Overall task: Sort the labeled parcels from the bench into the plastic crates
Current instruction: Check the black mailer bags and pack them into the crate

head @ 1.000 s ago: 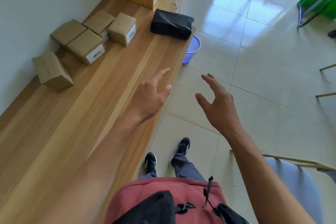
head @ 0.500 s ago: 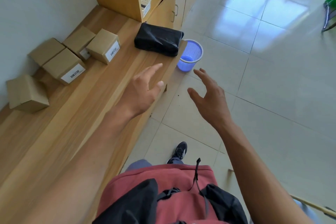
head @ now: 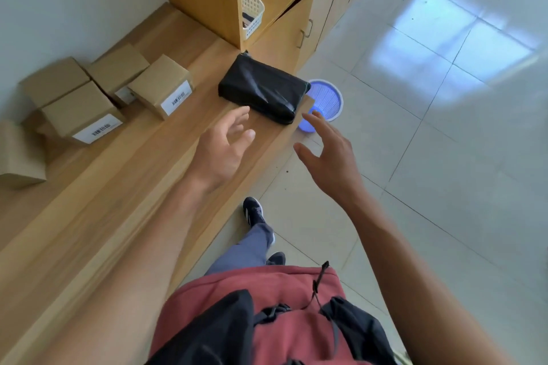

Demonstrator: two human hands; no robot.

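Head view: left hand (head: 221,147) and right hand (head: 327,154), each grip released and holding nothing, hover near the black parcel (head: 262,89) lying at the desk (head: 124,187) edge. Risk, as judged: a one-sided push slides it off toward the blue bin (head: 326,101) below.

Black parcel (head: 262,92), tan boxes (head: 160,86), blue basket (head: 324,101).

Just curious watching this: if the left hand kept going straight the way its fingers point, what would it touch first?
Most likely the black wrapped parcel lying on the bench. The left hand is open, fingertips just short of its near edge, though its height above the bench is unclear.
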